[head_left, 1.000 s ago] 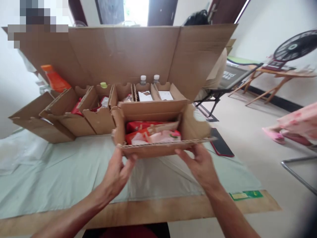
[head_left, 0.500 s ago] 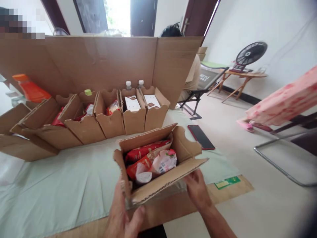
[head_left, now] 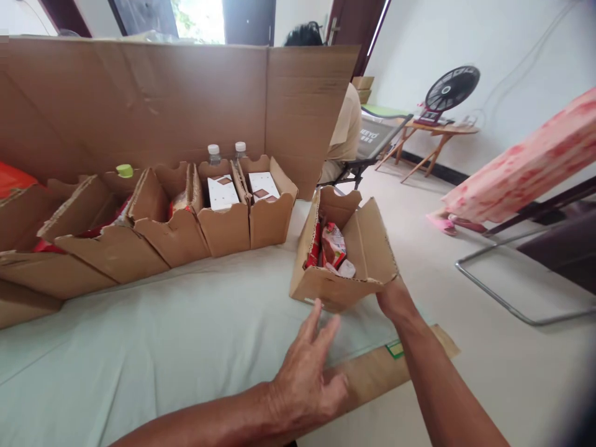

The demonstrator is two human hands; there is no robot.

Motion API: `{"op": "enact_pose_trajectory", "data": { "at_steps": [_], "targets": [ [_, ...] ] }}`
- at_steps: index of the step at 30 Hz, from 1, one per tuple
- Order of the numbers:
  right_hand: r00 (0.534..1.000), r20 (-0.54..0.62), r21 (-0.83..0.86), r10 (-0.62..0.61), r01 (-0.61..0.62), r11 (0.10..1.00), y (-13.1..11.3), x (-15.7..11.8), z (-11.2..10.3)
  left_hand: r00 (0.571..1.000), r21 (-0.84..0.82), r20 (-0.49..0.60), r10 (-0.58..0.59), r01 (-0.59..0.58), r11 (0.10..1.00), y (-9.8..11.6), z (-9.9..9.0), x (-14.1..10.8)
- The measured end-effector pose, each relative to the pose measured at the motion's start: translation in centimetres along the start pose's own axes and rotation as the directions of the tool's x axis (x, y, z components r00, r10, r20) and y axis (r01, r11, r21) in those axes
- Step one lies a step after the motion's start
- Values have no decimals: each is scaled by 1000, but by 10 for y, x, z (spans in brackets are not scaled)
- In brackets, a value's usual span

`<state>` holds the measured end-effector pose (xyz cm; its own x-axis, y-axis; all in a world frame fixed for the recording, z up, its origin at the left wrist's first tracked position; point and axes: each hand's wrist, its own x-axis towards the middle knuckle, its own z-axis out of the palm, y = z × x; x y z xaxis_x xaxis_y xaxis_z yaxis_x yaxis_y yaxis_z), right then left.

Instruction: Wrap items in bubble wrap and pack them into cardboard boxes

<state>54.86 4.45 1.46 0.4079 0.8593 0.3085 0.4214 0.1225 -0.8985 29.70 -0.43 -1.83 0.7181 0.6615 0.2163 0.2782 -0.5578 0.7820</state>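
An open-topped cardboard box (head_left: 335,293) stands at the right end of the cloth-covered table, turned with a narrow side toward me. Inside it lie red packets (head_left: 315,246) and a red-and-white packet (head_left: 334,244). My right hand (head_left: 393,298) grips the box at its near right side, its fingers hidden behind the cardboard. My left hand (head_left: 310,366) is just in front of the box, fingers spread and holding nothing. To the left stands a row of similar cardboard boxes (head_left: 226,231), two of them with white cartons (head_left: 222,192) inside.
A tall cardboard panel (head_left: 195,99) rises behind the row. White-capped bottles (head_left: 213,153) and a light-green cap (head_left: 125,170) show above the boxes. Beyond the panel a person (head_left: 347,124) sits near a folding chair (head_left: 379,141). A fan (head_left: 451,90) stands on a small table at right.
The box has moved right and away from me, turning its narrow side toward me. My left hand has let go of it. The view has shifted to the right.
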Motion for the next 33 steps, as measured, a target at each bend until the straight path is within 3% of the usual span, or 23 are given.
{"op": "enact_pose_trajectory", "data": {
  "at_steps": [3, 5, 8, 10, 13, 20, 24, 29, 33],
  "targets": [
    [991, 129, 87, 44, -55, 995, 10, -50, -11, 997, 83, 25, 78, -79, 993, -21, -23, -6],
    [979, 184, 43, 84, -94, 995, 17, -72, -7, 997, 184, 2, 76, -75, 980, -38, -41, -13],
    [982, 129, -137, 141, -123, 983, 24, -73, 10, 1000, 357, -17, 24, -16, 934, -59, -59, -24],
    [986, 96, -146, 139, -124, 981, 27, -54, 22, 999, 438, 27, 44, -51, 897, -68, -63, -32],
    [992, 76, -24, 96, -95, 995, 32, -12, 28, 988, 499, 107, 113, -152, 853, -76, -60, -40],
    [959, 276, 40, 61, -75, 996, 37, 99, 38, 979, 563, 73, 189, -197, 802, -96, -44, -43],
    [951, 307, 45, 34, -51, 998, 37, 134, 58, 972, 584, 61, 225, -217, 782, -102, -39, -41],
    [987, 158, -5, 28, -28, 1000, 46, 136, 73, 972, 578, 14, 236, -201, 791, -101, -37, -41],
    [986, -165, -78, -13, 0, 997, 29, 108, 70, 979, 524, 9, 204, -178, 833, -100, -37, -41]
  ]
}}
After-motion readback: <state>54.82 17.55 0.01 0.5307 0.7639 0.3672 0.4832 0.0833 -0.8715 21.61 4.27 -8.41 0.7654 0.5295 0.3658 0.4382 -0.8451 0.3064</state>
